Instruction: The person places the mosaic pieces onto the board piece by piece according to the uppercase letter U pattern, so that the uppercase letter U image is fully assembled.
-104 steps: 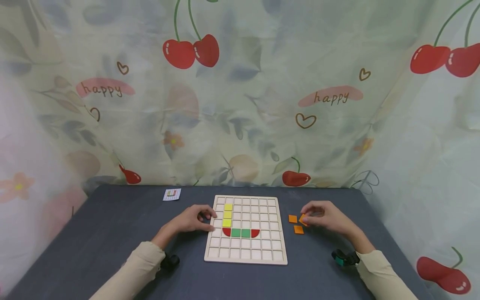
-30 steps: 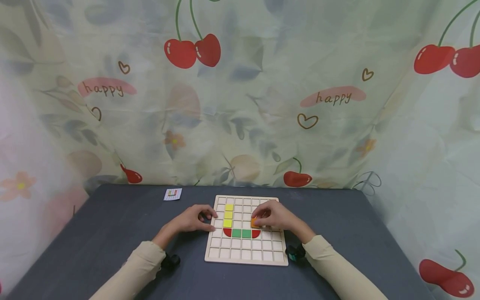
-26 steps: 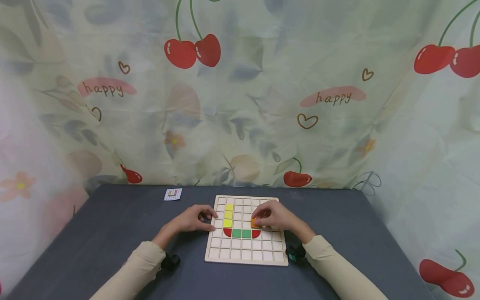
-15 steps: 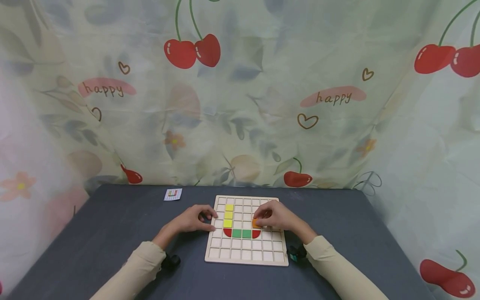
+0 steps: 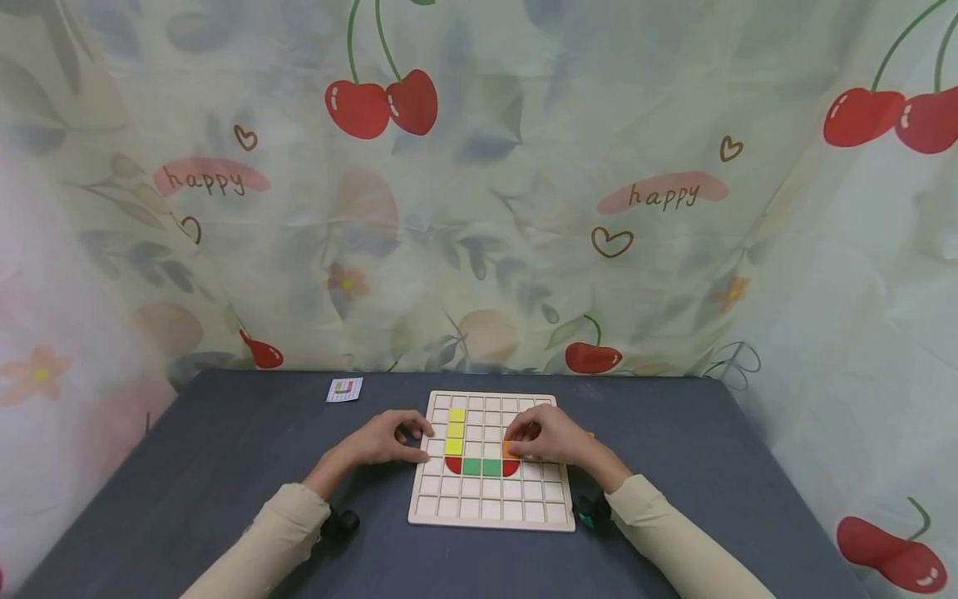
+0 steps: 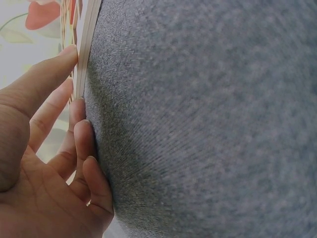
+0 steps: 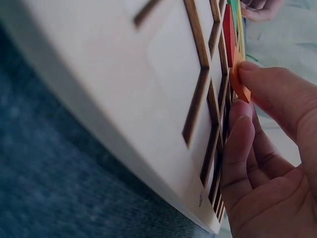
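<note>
My right hand [image 5: 550, 434] pinches an orange square tile [image 5: 509, 450] between thumb and fingers over the wooden grid board [image 5: 490, 517]. In the right wrist view the orange tile [image 7: 239, 79] is tilted, beside a red rounded piece [image 7: 228, 37]. On the board, a column of yellow tiles [image 5: 455, 431] stands above a row with green tiles [image 5: 481, 467] between two red rounded pieces [image 5: 453, 465]. My left hand [image 5: 385, 436] rests thumb and fingertips against the board's left rim; the left wrist view shows the thumb [image 6: 59, 64] touching the board edge [image 6: 86, 49] and the other fingers loosely bent.
A small printed card [image 5: 344, 389] lies on the dark tabletop [image 5: 247, 433], left of the board. A bit of orange [image 5: 591, 434] peeks out behind my right hand. A patterned curtain [image 5: 479, 208] hangs behind the table.
From the loose orange tiles at the right, my right hand has carried one leftward onto the board. Over the last second it shifts only slightly. The left hand stays at the rim.
</note>
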The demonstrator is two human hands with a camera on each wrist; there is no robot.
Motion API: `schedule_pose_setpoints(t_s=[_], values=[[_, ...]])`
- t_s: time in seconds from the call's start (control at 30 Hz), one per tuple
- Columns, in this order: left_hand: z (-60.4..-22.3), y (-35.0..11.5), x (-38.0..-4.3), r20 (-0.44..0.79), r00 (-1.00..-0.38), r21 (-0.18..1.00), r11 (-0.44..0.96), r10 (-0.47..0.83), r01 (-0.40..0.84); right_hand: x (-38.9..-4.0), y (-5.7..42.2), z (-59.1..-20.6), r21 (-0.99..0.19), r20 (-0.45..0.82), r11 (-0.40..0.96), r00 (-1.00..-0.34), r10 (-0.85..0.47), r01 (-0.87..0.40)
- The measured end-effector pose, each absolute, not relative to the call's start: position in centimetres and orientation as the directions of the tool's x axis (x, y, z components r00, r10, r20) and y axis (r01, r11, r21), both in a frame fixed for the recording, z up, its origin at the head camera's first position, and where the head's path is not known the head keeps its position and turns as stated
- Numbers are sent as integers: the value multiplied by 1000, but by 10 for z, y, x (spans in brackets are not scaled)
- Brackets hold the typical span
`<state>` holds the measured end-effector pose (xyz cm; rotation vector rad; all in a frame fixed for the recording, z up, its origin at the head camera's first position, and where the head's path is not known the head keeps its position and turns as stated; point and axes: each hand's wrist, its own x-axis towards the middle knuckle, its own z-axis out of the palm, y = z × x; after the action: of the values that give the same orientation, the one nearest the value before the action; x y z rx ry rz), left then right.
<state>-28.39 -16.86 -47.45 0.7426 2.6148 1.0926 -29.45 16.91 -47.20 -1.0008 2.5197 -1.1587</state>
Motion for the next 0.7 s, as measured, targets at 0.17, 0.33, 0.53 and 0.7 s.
schedule_pose_setpoints(t_s=[0.17,0.33,0.53,0.7], values=[[-475,-169,-284,4,-849,712,595,528,373,-295,170,-473,-755,106,433,-745,-659,-491],[-475,-169,-285,4,-846,713,592,534,377,-295,170,-475,-768,113,410,-734,-670,-492],[-476,-168,-286,-2,-848,708,600,530,373,-291,170,-470,-779,117,394,-730,-673,-489],[-476,-168,-285,-5,-852,711,601,524,365,-294,170,-474,-770,114,405,-731,-673,-493]])
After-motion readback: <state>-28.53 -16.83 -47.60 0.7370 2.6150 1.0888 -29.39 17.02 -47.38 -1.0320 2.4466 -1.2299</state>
